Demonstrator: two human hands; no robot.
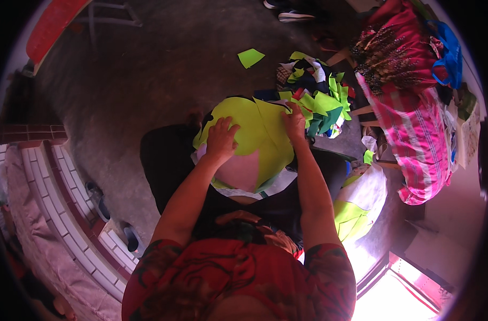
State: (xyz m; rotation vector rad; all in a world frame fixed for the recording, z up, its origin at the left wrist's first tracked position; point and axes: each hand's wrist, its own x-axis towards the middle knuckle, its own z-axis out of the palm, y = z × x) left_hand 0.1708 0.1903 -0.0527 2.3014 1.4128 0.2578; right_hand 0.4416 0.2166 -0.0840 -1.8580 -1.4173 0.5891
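A large lime-green fabric piece (257,134) lies over my lap, with a pale pink piece (238,171) under it. My left hand (221,138) presses flat on the green fabric's left part, fingers spread. At the fabric's upper right edge my right hand (295,123) pinches or presses the cloth; the fingertips are partly hidden, so the grip is unclear. Both forearms reach forward from my red patterned top.
A heap of green, black and white fabric scraps (316,93) lies on the concrete floor beyond my hands. One loose green scrap (250,57) lies farther off. Pink striped cloth and bags (415,123) pile up at right. Sandals (97,200) sit by a tiled step at left.
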